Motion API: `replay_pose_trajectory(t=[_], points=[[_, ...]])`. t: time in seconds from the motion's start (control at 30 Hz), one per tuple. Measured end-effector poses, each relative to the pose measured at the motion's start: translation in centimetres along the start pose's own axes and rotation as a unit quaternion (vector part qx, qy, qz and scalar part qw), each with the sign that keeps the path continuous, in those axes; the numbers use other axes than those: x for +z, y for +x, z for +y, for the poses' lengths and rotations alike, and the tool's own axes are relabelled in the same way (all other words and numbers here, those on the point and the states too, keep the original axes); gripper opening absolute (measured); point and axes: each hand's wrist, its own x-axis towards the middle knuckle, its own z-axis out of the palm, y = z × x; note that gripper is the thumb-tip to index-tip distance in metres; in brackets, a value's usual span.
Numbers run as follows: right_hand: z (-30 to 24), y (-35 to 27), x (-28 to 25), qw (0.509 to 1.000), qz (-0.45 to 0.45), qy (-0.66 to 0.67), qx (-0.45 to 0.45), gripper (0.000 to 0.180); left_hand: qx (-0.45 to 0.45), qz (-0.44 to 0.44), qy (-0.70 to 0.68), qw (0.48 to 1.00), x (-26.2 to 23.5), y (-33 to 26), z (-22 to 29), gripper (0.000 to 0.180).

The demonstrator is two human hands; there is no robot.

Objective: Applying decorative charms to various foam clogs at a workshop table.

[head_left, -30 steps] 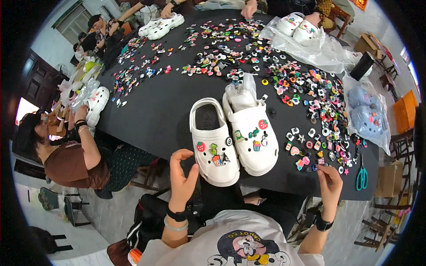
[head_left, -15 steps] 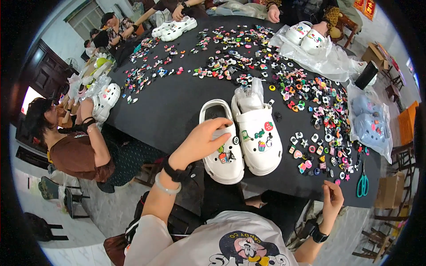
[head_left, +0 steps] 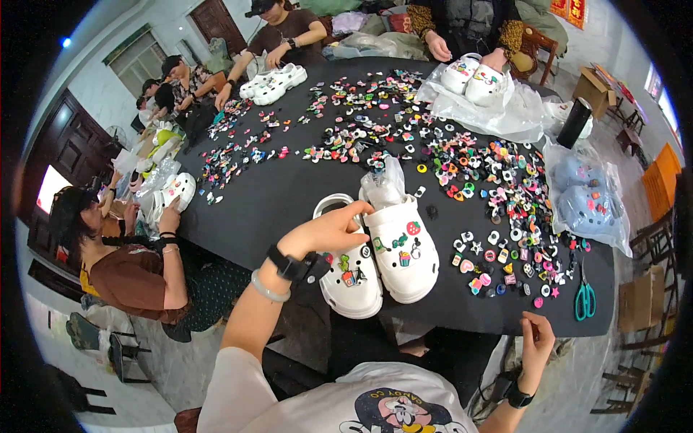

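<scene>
"Logging the left hand [head_left: 317,234], go."

"It's arching over the left clog [head_left: 351,294], thumb and fingers spreading apart, fingertips reaching the right clog [head_left: 411,280]. Can't tell if it's gripping either one."

"Right hand [head_left: 536,338]?"

"Hovering just off the table's [head_left: 245,187] near edge, fingers loosely curling. Can't tell if it's pinching anything small."

"Clogs?"

"Both white, sitting side by side at the near edge, toes pointing toward the wearer. Both are bearing colourful charms [head_left: 413,228]; clear plastic [head_left: 385,186] is bulging from the right one."

"Loose charms [head_left: 514,206]?"

"Spreading across the far half and down toward the right edge."

"Near right corner?"

"Teal-handled scissors [head_left: 585,297] are lying there. Bagged blue clogs [head_left: 588,206] are resting along the right edge."

"Far edge?"

"A person [head_left: 469,29] is handling another white pair [head_left: 485,88]."
</scene>
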Motion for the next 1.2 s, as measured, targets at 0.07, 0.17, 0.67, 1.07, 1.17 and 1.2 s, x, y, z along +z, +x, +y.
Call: replay_pose_trajectory(t=[0.07,0.17,0.67,1.07,1.17,1.2], points=[[0.2,-0.2,0.2,1.000,0.008,0.017,-0.007,0.008,0.000,-0.015,0.009,1.000,-0.5,1.3,0.1,0.050],[-0.2,-0.4,0.4,0.999,-0.003,0.032,0.015,0.009,0.051,-0.072,0.087,0.992,-0.9,3.1,-0.4,0.045],[4.7,-1.2,-0.9,0.998,-0.012,0.053,0.043,0.012,0.023,0.225,-0.374,0.899,-5.6,-8.9,-7.2,0.033],[0.7,0.2,-0.6,1.000,-0.015,0.004,-0.008,0.010,0.038,0.376,-0.661,0.648,-11.5,-10.5,-19.5,0.053],[-0.4,-0.9,-1.8,0.999,0.009,-0.029,0.010,0.009,0.039,0.396,-0.670,0.627,-12.4,-8.6,-21.9,0.050],[-0.9,-1.5,-2.5,0.998,0.013,-0.049,0.025,0.009,0.041,0.381,-0.685,0.619,-12.8,-8.0,-23.0,0.048]])
